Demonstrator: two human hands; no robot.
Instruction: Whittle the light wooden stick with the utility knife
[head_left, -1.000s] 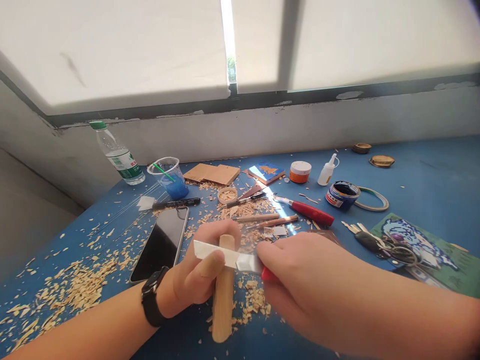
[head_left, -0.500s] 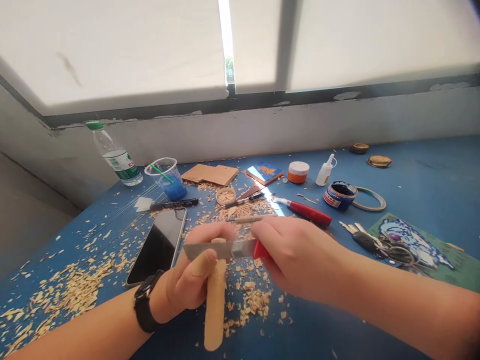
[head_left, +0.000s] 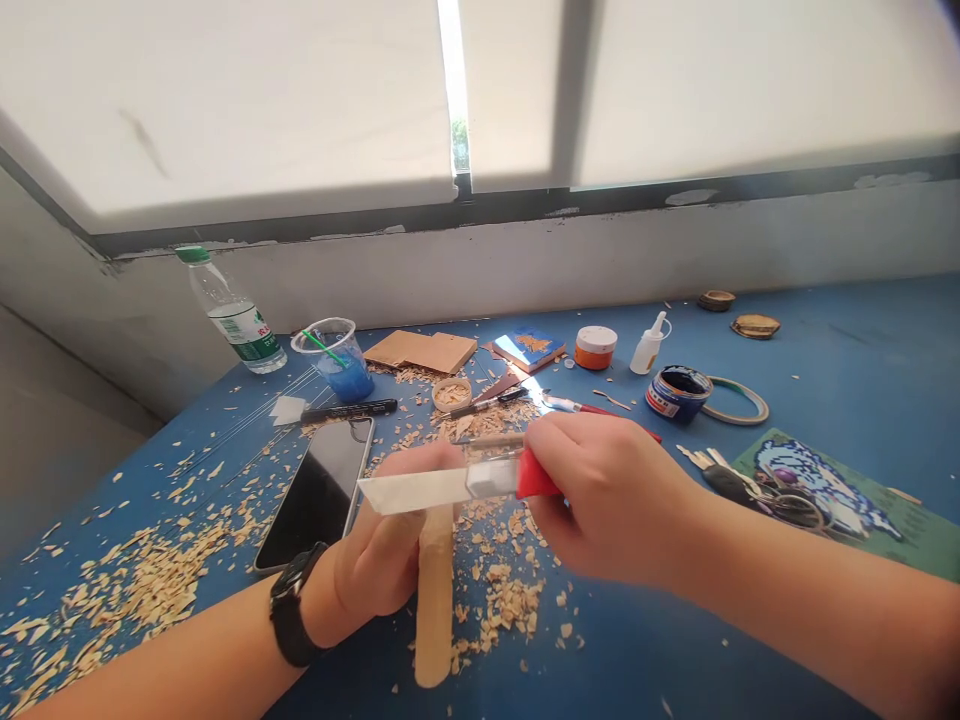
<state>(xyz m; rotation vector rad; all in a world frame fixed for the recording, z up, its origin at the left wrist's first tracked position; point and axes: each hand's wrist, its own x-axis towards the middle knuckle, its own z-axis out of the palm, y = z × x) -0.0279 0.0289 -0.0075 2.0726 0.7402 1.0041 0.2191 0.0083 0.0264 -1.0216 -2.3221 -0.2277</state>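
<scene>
My left hand [head_left: 382, 545], with a black watch on the wrist, is wrapped round a pale wooden stick [head_left: 434, 610] that points down toward me. My right hand [head_left: 600, 495] grips the red handle of a knife [head_left: 442, 485]. The broad flat blade lies crosswise over the top end of the stick, just above my left thumb. Wood shavings [head_left: 502, 590] lie scattered on the blue table [head_left: 862, 370] under both hands.
A phone [head_left: 319, 490] lies left of my left hand. Behind are a black marker [head_left: 349, 409], a cup of blue liquid [head_left: 337, 358], a water bottle [head_left: 229, 310], wooden boards [head_left: 424, 350], paint jars [head_left: 679, 392], a glue bottle [head_left: 649, 342], tape [head_left: 739, 400] and keys [head_left: 757, 490].
The knife blade has travelled up the stick from below its top to its far end. My right hand moved away from me with it; the left hand kept hold of the stick.
</scene>
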